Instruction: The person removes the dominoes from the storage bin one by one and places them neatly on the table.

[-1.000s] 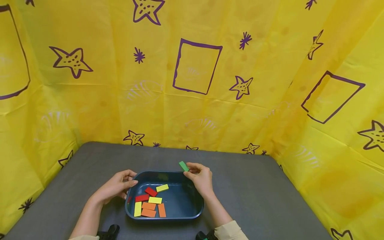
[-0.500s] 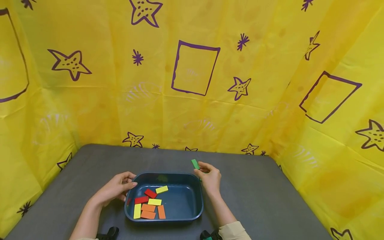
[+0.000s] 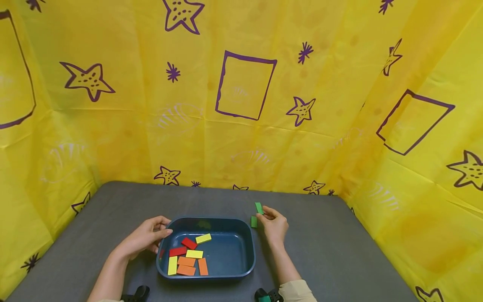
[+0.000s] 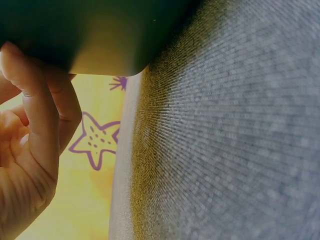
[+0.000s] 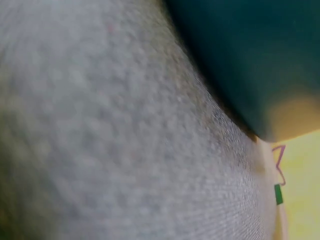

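A dark blue rectangular tray (image 3: 234, 251) sits on the grey table in the head view. My left hand (image 3: 148, 235) grips its left rim, thumb on the rim and fingers outside; the left wrist view has these fingers (image 4: 37, 110) against the dark tray wall (image 4: 115, 35). To the right of the tray, my right hand (image 3: 274, 226) pinches a green block (image 3: 259, 208) between thumb and fingers. A second green block (image 3: 254, 222) is just beyond the tray's right rim, close to that hand. In the right wrist view, a green block (image 5: 278, 194) shows small beside the tray wall (image 5: 255, 60).
Inside the tray, mostly at its left, lie several flat blocks: red (image 3: 178, 251), yellow (image 3: 203, 238) and orange (image 3: 186, 270). Grey cloth covers the table (image 3: 320, 243). Yellow curtains (image 3: 241, 138) with purple drawings enclose the back and sides.
My right hand has moved right with the pinched green block, from above the tray's far rim to beyond its right side. The second green block has come into sight. My left hand stays on the rim.
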{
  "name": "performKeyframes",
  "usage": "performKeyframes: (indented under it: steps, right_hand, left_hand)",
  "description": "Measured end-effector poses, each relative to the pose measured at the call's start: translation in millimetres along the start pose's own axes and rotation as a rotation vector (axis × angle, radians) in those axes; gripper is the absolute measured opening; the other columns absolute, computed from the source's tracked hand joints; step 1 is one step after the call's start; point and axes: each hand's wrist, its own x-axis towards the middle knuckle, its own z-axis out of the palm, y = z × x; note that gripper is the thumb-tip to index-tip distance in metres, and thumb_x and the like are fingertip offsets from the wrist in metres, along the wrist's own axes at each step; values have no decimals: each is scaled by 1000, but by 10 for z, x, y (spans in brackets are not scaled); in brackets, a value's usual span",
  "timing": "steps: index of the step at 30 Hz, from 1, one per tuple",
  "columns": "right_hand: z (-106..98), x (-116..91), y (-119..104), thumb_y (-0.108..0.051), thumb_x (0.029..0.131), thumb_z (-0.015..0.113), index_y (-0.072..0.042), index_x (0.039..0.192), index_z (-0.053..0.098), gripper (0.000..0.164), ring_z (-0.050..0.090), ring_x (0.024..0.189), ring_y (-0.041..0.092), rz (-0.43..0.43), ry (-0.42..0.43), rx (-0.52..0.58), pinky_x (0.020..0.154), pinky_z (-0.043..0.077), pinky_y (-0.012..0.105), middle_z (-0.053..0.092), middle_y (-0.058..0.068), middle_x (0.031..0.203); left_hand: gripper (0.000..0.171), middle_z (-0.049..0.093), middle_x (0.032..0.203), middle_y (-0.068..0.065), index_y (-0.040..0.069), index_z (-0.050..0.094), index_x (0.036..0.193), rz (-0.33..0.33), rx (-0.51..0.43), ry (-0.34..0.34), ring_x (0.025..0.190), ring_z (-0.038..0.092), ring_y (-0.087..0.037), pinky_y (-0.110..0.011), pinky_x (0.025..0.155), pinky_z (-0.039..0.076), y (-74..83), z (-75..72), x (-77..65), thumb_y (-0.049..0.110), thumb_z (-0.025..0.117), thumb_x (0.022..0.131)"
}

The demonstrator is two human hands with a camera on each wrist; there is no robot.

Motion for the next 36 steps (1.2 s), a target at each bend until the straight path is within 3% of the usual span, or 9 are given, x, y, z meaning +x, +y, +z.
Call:
performKeyframes:
  steps: [10, 21, 26, 36]
  right_hand:
    - [-68, 26, 129, -13, 74, 86, -6, 99, 79, 27, 73, 79, 19, 35, 1, -69, 67, 54, 18, 78, 12, 94]
    - [-93, 4, 277, -13, 73, 85, -3, 98, 78, 28, 74, 86, 27, 41, -46, -190, 79, 58, 41, 78, 14, 90]
    - [-97, 8, 317, -13, 73, 85, -3, 97, 78, 28, 74, 89, 29, 40, -61, -219, 82, 57, 42, 78, 14, 90]
    - [-97, 6, 344, -12, 69, 86, -2, 93, 79, 27, 73, 85, 32, -48, -60, -292, 77, 56, 43, 78, 13, 86]
  left_hand:
    - [44, 54, 94, -11, -9, 47, 128, -1, 0, 5, 66, 55, -15, -29, 54, 56, 0, 2, -1, 20, 60, 98]
    - [43, 54, 93, -11, -9, 48, 127, -7, 4, 14, 67, 55, -17, -29, 54, 56, -3, 10, 0, 20, 61, 98]
    - [43, 54, 92, -11, -9, 48, 127, -2, 3, 11, 66, 55, -16, -29, 54, 56, -3, 11, 3, 20, 61, 98]
    - [44, 54, 92, -11, -9, 48, 127, 2, 3, 15, 65, 55, -15, -29, 54, 56, -7, 16, -4, 20, 61, 97]
